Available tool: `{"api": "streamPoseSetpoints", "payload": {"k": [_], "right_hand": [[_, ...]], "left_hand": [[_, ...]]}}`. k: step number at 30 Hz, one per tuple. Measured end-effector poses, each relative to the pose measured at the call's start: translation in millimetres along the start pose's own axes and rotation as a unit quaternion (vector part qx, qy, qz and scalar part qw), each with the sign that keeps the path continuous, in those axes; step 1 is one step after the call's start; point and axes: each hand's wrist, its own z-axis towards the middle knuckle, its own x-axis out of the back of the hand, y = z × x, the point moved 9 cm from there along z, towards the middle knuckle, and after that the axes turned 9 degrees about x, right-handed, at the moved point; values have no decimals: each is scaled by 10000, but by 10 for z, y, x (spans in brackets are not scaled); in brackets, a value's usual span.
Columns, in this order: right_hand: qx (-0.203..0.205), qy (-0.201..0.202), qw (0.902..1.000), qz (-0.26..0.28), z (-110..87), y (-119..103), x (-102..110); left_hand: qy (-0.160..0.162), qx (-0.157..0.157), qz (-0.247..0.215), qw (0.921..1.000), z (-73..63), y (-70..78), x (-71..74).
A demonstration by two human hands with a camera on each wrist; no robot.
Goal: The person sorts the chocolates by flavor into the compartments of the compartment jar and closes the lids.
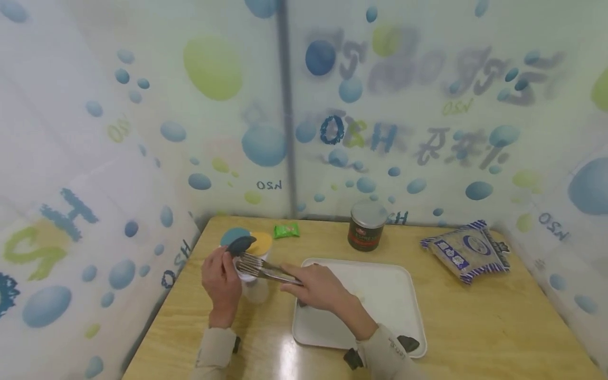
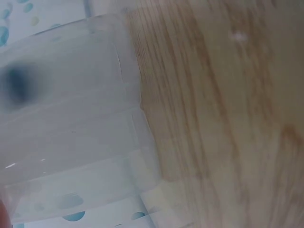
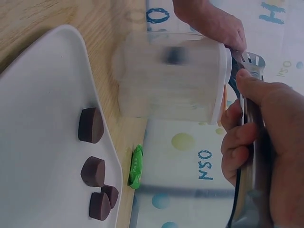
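Note:
In the head view my left hand holds a dark blue lid tilted up at the top of a clear plastic container. Inside the container, a blurred dark piece shows through the wall. My right hand grips metal tongs, their slotted heads right at the container's rim. In the right wrist view the thumb lies along the tongs, with the fingers curled below. The left wrist view shows the container's translucent side close up; the hand is nearly all hidden there.
A white tray lies under my right forearm, with several dark brown pieces on it. Blue and yellow lids stand behind the left hand. Further back are a green packet, a tin and a food bag.

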Motion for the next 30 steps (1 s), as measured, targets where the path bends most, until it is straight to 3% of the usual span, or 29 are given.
{"api": "streamPoseSetpoints", "payload": {"k": [5, 10, 14, 18, 24, 30], "right_hand": [[-128, -98, 9999, 42, 20, 46, 4], [-562, -193, 9981, 137, -80, 152, 18], [-966, -161, 9945, 368, -292, 224, 8], [-1106, -97, 9924, 537, -497, 243, 4], [-1503, -144, 9849, 853, -787, 330, 2], [-1789, -10, 9806, 797, -1048, 444, -29]], "left_hand": [[-6, -28, -124, 9999, 37, 16, -30], [-184, -1, -167, 9997, 47, 16, -113], [-302, 42, -21, 9995, 8, 2, -136], [-224, 96, 92, 9997, -39, -21, -89], [-171, 390, -240, 9988, -4, -44, -30], [-178, 597, -410, 9972, 59, -77, 5]]}}
